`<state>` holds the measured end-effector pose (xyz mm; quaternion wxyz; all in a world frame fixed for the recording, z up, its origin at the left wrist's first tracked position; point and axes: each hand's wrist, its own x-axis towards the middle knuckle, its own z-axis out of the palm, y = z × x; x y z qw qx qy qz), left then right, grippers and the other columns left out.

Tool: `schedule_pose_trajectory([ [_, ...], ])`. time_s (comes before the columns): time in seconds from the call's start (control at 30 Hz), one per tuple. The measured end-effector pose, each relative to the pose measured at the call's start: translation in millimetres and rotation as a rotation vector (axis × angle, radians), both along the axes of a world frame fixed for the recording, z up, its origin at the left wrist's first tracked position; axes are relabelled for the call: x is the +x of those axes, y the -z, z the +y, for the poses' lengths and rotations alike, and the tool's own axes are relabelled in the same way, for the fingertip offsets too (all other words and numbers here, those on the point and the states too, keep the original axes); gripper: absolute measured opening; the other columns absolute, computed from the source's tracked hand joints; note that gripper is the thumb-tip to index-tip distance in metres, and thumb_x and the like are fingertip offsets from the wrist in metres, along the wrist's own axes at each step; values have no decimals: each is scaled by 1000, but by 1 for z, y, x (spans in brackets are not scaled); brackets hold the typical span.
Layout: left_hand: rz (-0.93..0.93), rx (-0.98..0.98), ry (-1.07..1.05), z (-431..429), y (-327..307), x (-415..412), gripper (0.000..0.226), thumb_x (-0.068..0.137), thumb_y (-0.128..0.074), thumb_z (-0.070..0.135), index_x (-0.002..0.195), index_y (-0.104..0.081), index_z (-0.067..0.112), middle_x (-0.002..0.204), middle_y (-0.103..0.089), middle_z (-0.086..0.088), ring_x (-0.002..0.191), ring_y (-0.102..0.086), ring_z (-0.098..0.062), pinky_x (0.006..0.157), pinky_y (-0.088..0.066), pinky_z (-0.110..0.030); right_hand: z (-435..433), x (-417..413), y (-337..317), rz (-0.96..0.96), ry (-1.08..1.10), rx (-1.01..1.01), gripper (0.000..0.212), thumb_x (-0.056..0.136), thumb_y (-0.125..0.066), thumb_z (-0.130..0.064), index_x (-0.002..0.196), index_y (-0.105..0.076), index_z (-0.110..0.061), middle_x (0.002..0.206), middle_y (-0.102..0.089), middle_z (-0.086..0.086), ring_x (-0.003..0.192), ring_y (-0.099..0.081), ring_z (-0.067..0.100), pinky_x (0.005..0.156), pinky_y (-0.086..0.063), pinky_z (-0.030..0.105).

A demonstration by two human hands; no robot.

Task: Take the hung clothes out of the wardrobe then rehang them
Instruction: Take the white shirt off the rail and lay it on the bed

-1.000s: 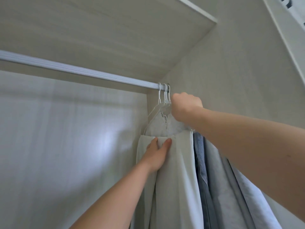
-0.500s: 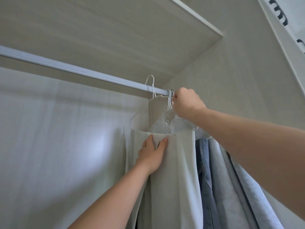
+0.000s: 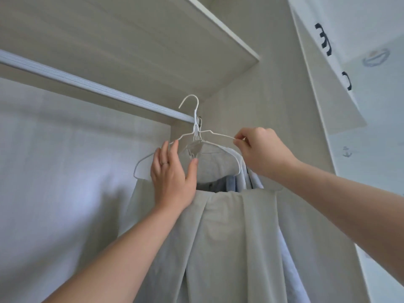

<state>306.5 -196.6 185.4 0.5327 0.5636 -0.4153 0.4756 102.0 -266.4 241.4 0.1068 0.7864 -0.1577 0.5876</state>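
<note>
Two hands on one hanger, because these thin wire things twist the second you let one side go. My right hand [image 3: 260, 153] has its fingers [image 3: 240, 142] pinched together on the right shoulder of the white wire hanger [image 3: 215, 134], and my left hand [image 3: 172, 176] is up at the other side, fingers spread apart and resting against the wire and the fabric, steadying more than gripping. I honestly can't tell if the left thumb is hooked around anything.

That hanger's hook [image 3: 189, 101] is sitting above the rail [image 3: 87, 84], free of it, so it looks lifted off. I'm holding it high and level so the hook clears the rail without snagging the other hooks, which are bunched right where the rail meets the wardrobe's side wall.

Draped over the hanger's bottom bar are the pale grey trousers [image 3: 229, 237], folded over and hanging down towards me. That's why the left palm stays low on the cloth: tilt the bar and they'd probably slide straight off.

Behind them, still on the rail, there's a light shirt [image 3: 218, 167] on its own hanger and something blue [image 3: 231, 185] tucked further back. Those stay crammed against the wall, so my guess is the next bit needs a pull out and towards me, not sideways, or I'll drag the neighbours along.

Above it all is the shelf [image 3: 196, 40], so not much headroom for lifting higher.
</note>
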Motion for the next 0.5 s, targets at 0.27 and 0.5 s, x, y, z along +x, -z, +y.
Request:
schedule_pose_trajectory([
  [0.27,-215,-74,127,-18,7,-88,46,96,-39,41,131,-56,17,121,-64,0,116,-54,-29,99,-34,-44,3,-135,41,9,131,-32,19,100,-51,-24,98,-68,-17,55,-50,-14,59,-49,12,57,-34,29],
  [0.5,-253,-93,333,-41,19,-212,28,100,-39,26,101,-65,14,93,-69,-2,83,-59,-32,75,-42,-42,20,-280,71,-17,285,27,18,99,-52,-27,96,-67,-18,51,-53,-6,56,-52,9,54,-41,31],
])
